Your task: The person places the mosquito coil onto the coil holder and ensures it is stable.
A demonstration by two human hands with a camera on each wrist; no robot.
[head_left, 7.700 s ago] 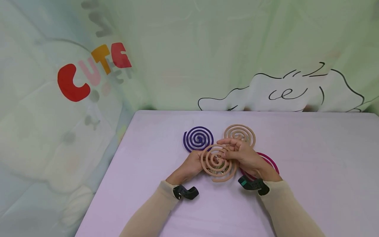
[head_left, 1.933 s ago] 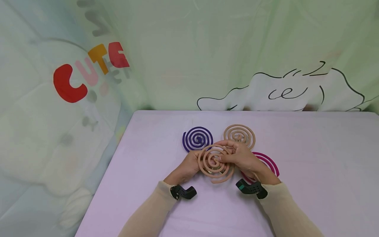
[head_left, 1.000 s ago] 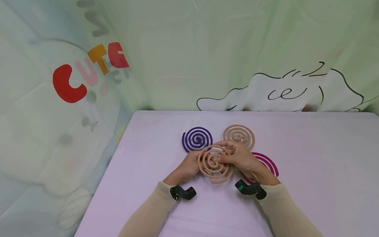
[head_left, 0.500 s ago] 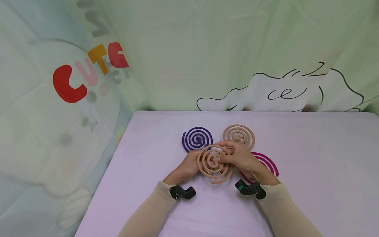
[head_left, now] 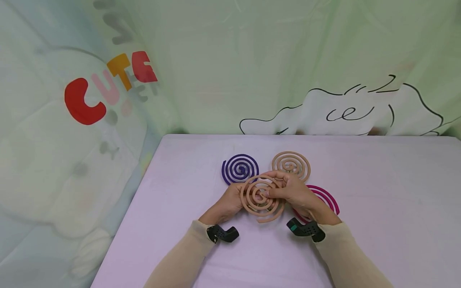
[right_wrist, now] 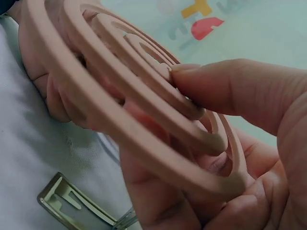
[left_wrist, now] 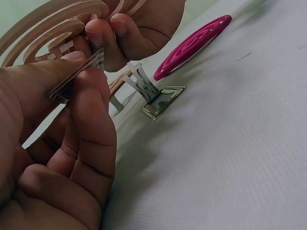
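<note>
A beige mosquito coil (right_wrist: 120, 129) is held up off the table in front of me. My right hand (head_left: 300, 196) pinches it, thumb on its centre and fingers behind. Beneath it, my left hand (left_wrist: 91, 129) pinches a thin metal coil stand (left_wrist: 73, 80) between thumb and forefinger at the coil's middle. Whether stand and coil are joined is hidden by the fingers. On the cloth below lies another metal stand (left_wrist: 160, 101) with upright prongs. A pink coil (left_wrist: 192, 48) lies beside my right wrist, partly covered in the head view.
Behind the hands, a dark blue coil (head_left: 241, 169) lies at the left and a second beige coil (head_left: 291, 166) at the right. White cloth covers the table (head_left: 392, 192). A printed curtain (head_left: 216, 72) hangs along the table's far edge.
Both hands and the held coil have shifted slightly left since the oldest frame, baring more of the pink coil. Over the last second they stay nearly still, with the same grip.
</note>
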